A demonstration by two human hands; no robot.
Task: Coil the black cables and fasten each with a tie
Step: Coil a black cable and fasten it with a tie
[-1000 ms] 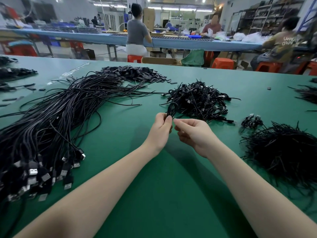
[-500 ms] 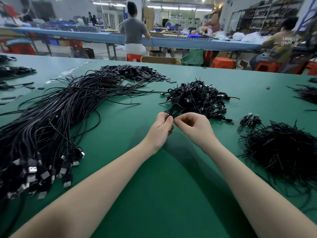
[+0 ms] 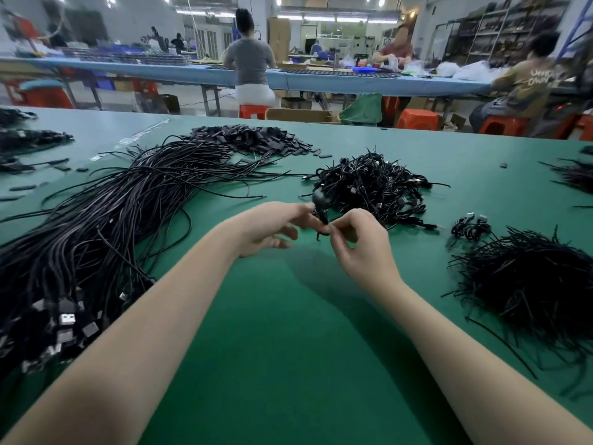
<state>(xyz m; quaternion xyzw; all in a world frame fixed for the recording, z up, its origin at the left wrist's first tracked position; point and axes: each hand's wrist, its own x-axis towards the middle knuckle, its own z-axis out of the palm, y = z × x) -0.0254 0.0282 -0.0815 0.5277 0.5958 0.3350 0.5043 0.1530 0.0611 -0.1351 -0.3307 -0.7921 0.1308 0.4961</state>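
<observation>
Above the green table [image 3: 288, 348], both hands meet on a small coiled black cable [image 3: 321, 211]. My left hand [image 3: 269, 228] pinches the coil from the left with its fingertips, its other fingers spread and blurred. From the right, my right hand [image 3: 361, 240] pinches the coil's lower part, where a short black end sticks out. To the left lies a long bundle of loose black cables [image 3: 112, 226] with USB plugs near my left arm. Just behind the hands is a heap of coiled cables [image 3: 369, 187]. On the right sits a pile of black wire ties [image 3: 529, 284].
Two small coils [image 3: 470, 226] lie apart, right of the heap. A pile of flat black pieces [image 3: 256, 139] sits at the back of the table. More cable bundles lie at the far left edge [image 3: 29, 139] and far right edge [image 3: 574, 175]. People work at a blue bench behind.
My left hand has turned and opened its outer fingers while keeping fingertips on the coil. My right hand has shifted lower on the coil. Both hands moved slightly away from the heap.
</observation>
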